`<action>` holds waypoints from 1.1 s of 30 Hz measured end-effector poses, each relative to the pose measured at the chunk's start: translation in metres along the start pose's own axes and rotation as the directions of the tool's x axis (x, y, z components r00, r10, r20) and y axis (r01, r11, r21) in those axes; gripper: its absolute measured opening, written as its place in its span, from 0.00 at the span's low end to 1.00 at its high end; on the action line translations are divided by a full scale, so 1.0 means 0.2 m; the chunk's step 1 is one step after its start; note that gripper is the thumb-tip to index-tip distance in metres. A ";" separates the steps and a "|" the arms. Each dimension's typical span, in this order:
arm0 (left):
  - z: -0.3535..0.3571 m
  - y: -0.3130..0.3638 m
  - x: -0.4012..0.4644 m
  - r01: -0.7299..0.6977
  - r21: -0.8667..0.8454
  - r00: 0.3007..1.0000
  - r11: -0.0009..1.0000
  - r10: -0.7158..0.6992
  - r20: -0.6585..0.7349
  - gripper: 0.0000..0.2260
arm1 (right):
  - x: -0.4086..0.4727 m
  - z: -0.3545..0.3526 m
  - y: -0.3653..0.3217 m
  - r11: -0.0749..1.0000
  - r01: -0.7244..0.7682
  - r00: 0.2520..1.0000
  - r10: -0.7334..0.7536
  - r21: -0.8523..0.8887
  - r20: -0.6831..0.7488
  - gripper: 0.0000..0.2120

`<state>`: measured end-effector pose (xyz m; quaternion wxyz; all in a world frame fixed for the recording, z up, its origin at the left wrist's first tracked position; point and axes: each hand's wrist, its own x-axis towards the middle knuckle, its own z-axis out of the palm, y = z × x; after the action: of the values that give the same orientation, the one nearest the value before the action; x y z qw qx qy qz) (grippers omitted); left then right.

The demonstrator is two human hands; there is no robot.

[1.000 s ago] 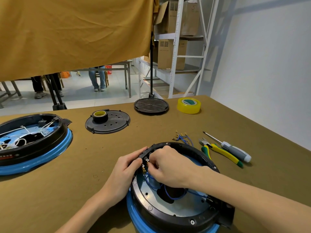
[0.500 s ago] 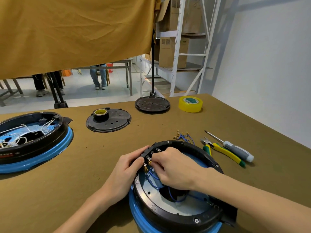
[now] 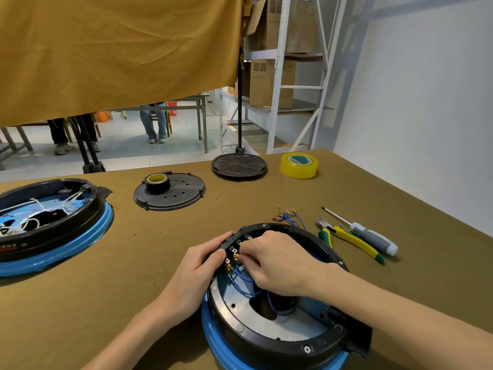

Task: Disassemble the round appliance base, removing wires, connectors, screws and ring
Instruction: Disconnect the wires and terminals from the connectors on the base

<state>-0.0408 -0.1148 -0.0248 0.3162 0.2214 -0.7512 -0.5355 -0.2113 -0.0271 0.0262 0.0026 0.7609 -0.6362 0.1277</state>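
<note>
The round appliance base [image 3: 269, 340], black with a blue ring beneath, lies open-side up at the table's near edge. Blue wires [image 3: 244, 280] with brass connectors run inside it to a black switch block [image 3: 231, 245] on its upper left rim. My left hand [image 3: 198, 265] grips that rim and block from the outside. My right hand [image 3: 277, 265] reaches in from the right and pinches a brass connector at the block. A small bundle of removed blue wires [image 3: 289, 216] lies just beyond the base.
Pliers [image 3: 346, 240] and a screwdriver [image 3: 369, 235] lie right of the base. A second open base [image 3: 48, 222] sits at the left. Further back are a black cover plate [image 3: 173, 194] carrying a tape roll [image 3: 156, 180], another black disc [image 3: 239, 166] and yellow tape [image 3: 299, 161].
Both hands stay at the switch block; the right hand's fingers have shifted slightly along the connectors. The view has dipped and moved a little.
</note>
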 end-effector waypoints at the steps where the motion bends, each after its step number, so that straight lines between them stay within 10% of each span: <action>1: 0.00 0.00 0.00 -0.001 0.001 1.000 1.000 0.001 0.003 0.18 | 0.00 0.01 -0.01 1.000 -0.010 1.000 0.010 0.011 -0.006 0.14; 24: -0.01 -0.04 0.00 0.016 -0.045 1.000 0.999 -0.016 0.009 0.16 | -0.05 0.01 -0.02 0.985 -0.078 0.994 0.089 0.152 -0.063 0.15; 33: -0.01 -0.07 0.01 0.046 -0.008 0.998 0.999 -0.047 -0.045 0.21 | 0.06 -0.12 0.19 0.779 -0.081 0.925 0.290 0.621 -0.244 0.12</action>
<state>-0.0409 -0.1212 -0.0369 0.3214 0.2500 -0.7367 -0.5400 -0.2505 -0.0427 0.0464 -0.1459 0.6227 -0.6260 0.4463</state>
